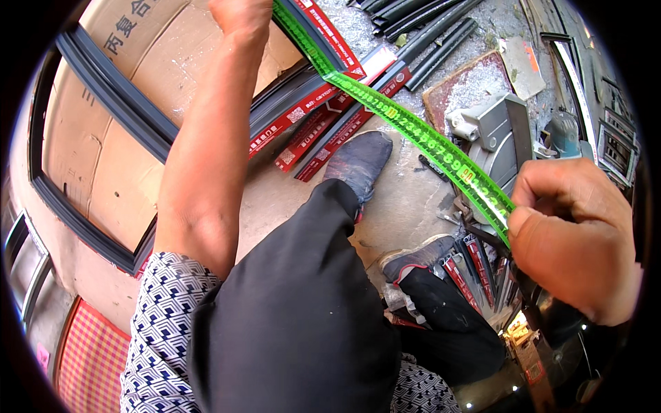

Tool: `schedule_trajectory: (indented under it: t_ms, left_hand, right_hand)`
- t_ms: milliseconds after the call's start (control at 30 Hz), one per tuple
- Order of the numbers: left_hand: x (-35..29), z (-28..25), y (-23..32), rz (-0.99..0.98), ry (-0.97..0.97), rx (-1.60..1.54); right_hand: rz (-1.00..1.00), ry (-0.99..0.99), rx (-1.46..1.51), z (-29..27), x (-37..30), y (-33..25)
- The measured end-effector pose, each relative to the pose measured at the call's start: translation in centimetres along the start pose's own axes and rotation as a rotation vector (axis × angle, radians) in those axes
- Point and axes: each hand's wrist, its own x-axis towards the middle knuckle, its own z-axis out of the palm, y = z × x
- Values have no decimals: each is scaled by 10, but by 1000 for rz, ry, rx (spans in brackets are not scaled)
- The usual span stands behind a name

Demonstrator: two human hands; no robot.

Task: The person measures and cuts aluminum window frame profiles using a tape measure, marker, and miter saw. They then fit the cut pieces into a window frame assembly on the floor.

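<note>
A bright green tape measure blade (427,134) runs from the upper middle down to the right, with a bend near the corner of a dark grey window frame (113,86). Thumb and fingers of my right hand (575,234) are pinched together on the blade's lower right end. My left hand (241,15) reaches across the frame to the top edge, close beside the blade's upper stretch. Its fingers are cut off there, so their grip is hidden. Red printed protective film (275,129) covers parts of the frame's profiles. Brown cardboard (103,158) lies within the frame.
My shoe (361,162) stands on the dusty floor below the frame's corner. A grey metal cutting machine (492,131) sits to the right, near the blade. Dark profile lengths (441,55) lie at the top; profile offcuts (475,272) lie below. A red checked cloth (93,361) is at lower left.
</note>
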Motion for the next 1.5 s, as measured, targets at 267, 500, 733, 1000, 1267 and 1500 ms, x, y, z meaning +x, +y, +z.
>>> schedule_trajectory:
  t_ms: [267,500,733,1000,1267,1500]
  left_hand:
    - [3,3,-3,-6,-18,-32]
    - [2,5,-1,-9,-9,-2]
    - [1,4,5,-14,-20,-2]
    - [1,3,2,40,-54,-6]
    - [1,3,1,11,-31,-22]
    - [11,-10,1,-106,-59,-38]
  right_hand:
    - [44,-17,-10,-1,-3,-3]
    - [170,-109,-30,-3,4,-22]
    - [234,-221,64,-7,14,-26]
    - [281,-261,81,-4,14,-12]
    - [312,-365,58,-10,10,-5]
    - [112,-291,-15,12,13,51]
